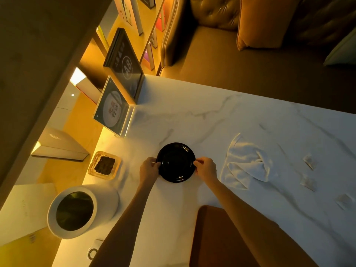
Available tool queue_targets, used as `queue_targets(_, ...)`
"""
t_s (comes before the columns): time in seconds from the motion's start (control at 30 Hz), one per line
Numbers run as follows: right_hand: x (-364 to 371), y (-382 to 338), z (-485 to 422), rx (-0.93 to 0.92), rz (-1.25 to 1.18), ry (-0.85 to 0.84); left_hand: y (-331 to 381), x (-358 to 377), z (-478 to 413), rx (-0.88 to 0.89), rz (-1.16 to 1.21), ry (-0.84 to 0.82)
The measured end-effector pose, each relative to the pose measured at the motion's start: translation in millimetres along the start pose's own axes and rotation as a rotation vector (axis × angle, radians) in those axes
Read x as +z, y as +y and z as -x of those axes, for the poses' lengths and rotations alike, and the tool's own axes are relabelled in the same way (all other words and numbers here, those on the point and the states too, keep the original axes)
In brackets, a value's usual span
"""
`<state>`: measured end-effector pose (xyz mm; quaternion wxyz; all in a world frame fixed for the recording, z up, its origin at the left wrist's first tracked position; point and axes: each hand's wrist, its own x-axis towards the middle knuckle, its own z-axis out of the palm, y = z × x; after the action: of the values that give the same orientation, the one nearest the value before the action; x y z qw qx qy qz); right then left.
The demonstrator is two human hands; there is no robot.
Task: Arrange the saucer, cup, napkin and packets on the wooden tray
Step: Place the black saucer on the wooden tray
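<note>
Head view, nearest first: a brown slab (217,237) with a rounded corner sits at the near edge of the white marbled table (192,120). I cannot tell whether it is the wooden tray or a chair back. Both forearms reach over that edge. Off to the left, beside the table, stands a white bin (77,211) with a dark liner.

Further in, the black saucer (175,162) lies about mid-table. The left hand (149,167) and the right hand (207,168) take it from opposite sides, fingers (198,162) curled in narrow and pinching the rim. Whether it rests on the table or is just clear of it cannot be told.

The saucer looks glazed and stiff, probably light but slick and breakable, so a hold on two opposite points of the rim, kept level, seems safest. Left of it is a glass ashtray (104,165) with dark contents. To the right lies the napkin (248,162), a soft, rumpled white cloth that would likely carry best from a folded edge or corner. Beyond that, three small packets (310,160) lie flat and well apart. They are thin and light, and probably best pinched at an edge. No cup shows.

Farther back stand an acrylic sign (113,110) and a dark card marked A8 (125,68), then a leather sofa (221,54) with an orange cushion (265,20).
</note>
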<state>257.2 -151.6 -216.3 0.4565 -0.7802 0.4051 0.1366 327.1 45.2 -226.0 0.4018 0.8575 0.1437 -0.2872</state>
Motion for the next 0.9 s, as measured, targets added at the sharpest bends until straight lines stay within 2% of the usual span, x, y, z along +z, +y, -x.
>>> queue_targets(0.17, 6, 0, -6, 0.011, 0.014, 0.027, -1, 4, 2, -0.035, 0.093, 0.030)
queue_targets(0.47, -18, 10, 34, 0.036, -0.054, -0.051, 5, -6, 40, -0.099, 0.091, -0.045)
queue_targets(0.6, -32, 55, 85, 0.065, -0.097, -0.057, -18, 4, 97, -0.087, 0.164, -0.091)
queue_targets(0.73, -50, 120, 142, 0.186, -0.246, -0.099, -43, 26, 162, -0.093, 0.157, -0.159)
queue_targets(0.9, -73, 189, 199, 0.273, -0.304, -0.077, -64, 60, 226, -0.145, 0.124, -0.248)
